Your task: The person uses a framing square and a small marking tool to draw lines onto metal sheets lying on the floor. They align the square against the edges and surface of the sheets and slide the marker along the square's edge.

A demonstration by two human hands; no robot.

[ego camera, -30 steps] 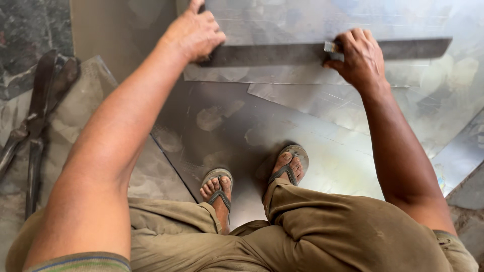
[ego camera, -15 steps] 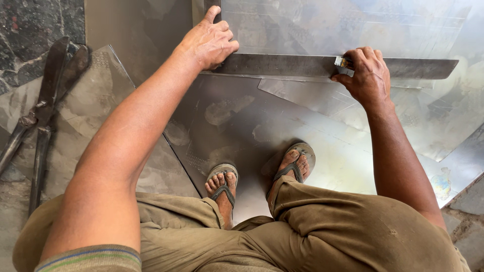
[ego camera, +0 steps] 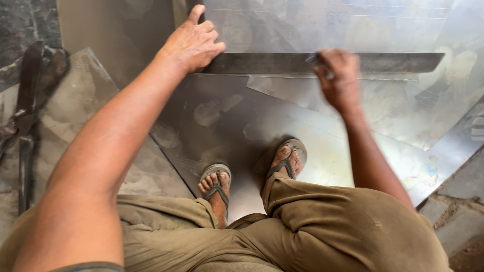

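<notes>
The left hand lies palm down at upper centre-left of the frame, fingers together and curled over the left end of a long dark straightedge, thumb raised and apart. The right hand, at upper centre-right, is motion-blurred; its fingers are bunched around a small scriber at the straightedge's near edge, though the exact grip cannot be told. The straightedge runs level across the upper frame, flat on a metal sheet that fills the centre and right. A second, brighter sheet lies beyond it along the top. Both sandalled feet stand on the sheet at lower centre, below the hands, with olive trousers across the bottom. Large shears lie on the floor at the left edge, well apart from the left hand.
</notes>
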